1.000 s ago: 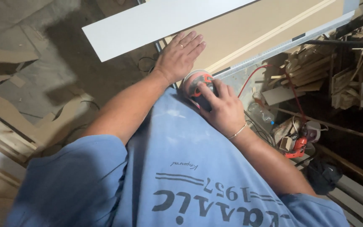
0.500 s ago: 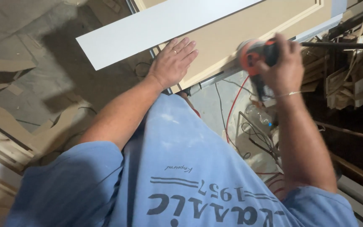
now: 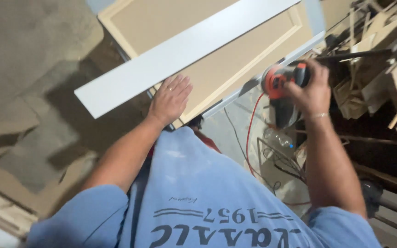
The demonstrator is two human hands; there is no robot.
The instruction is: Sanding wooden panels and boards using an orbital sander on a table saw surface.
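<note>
From up here I see the orange sander (image 3: 279, 80) in the right hand (image 3: 312, 92), right of centre in the upper half of the frame, with the fingers (image 3: 317, 69) curled shut around its dark body and the round orange head pointing left, toward the near right edge of the beige panel (image 3: 217, 64). That edge is the relation that matters: the panel's long axis runs from the upper left corner of the frame down to the right, and the sander sits just at its lower right border, touching or nearly so; I cannot tell whether the pad is pressed on. The right hand is plainly the nearer one to it. The left hand (image 3: 171, 98) lies flat, fingers spread and slightly apart, on the lower left part of the panel, just under the long white board (image 3: 180, 53) that crosses the panel diagonally from middle left to top right. A red cord (image 3: 250, 133) hangs down from the sander toward the cluttered floor. Against half a second ago, the view has tipped so more of the panel's framed face shows, the white board sits lower in the frame, the sander has dropped a little toward the panel's edge, and the left hand lies further left and lower in the frame.
</note>
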